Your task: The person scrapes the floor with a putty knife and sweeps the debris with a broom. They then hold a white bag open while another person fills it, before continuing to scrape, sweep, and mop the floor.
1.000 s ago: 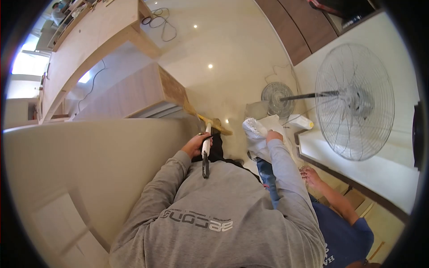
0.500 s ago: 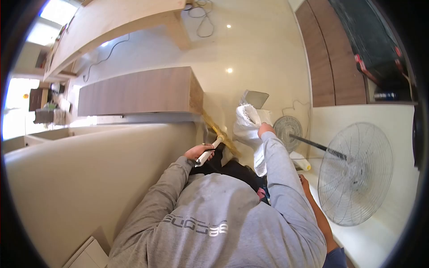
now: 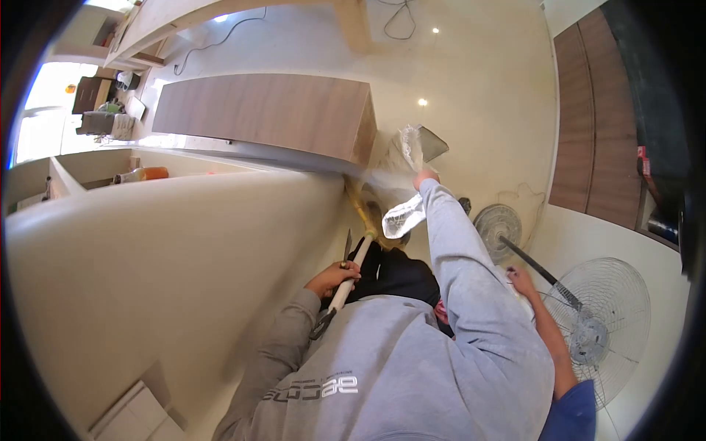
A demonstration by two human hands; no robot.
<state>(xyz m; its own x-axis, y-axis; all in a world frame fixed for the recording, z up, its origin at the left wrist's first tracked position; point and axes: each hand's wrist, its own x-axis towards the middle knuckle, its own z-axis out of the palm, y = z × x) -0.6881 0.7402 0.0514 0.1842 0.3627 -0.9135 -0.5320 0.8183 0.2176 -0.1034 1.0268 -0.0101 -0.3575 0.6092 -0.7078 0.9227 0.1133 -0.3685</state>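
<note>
My left hand [image 3: 334, 278] is closed round the pale handle of a broom [image 3: 360, 259], close to my body. Its yellow bristle end [image 3: 358, 206] points down to the floor, partly hidden. A thin dark piece sticks up beside that hand; I cannot make out its kind. My right hand [image 3: 425, 178], arm stretched forward, grips a white woven sack [image 3: 404, 218]. The sack is creased and partly smeared by motion, its lower edge folded towards me. Just beyond it, a grey dustpan-like piece [image 3: 433, 145] rests on the floor.
A wood-grain panel box [image 3: 265, 114] lies ahead, beside a long cream curved surface [image 3: 169, 257] on my left. On the right stands a fan [image 3: 599, 331] with a round base [image 3: 498, 224]. Another person's arm [image 3: 548, 316] reaches in near it. A cable [image 3: 220, 42] crosses the floor.
The white sack has swung and spread out, its lower edge now nearer the broom. My right hand has moved slightly forward and left. The other person's arm shows more. The view has shifted.
</note>
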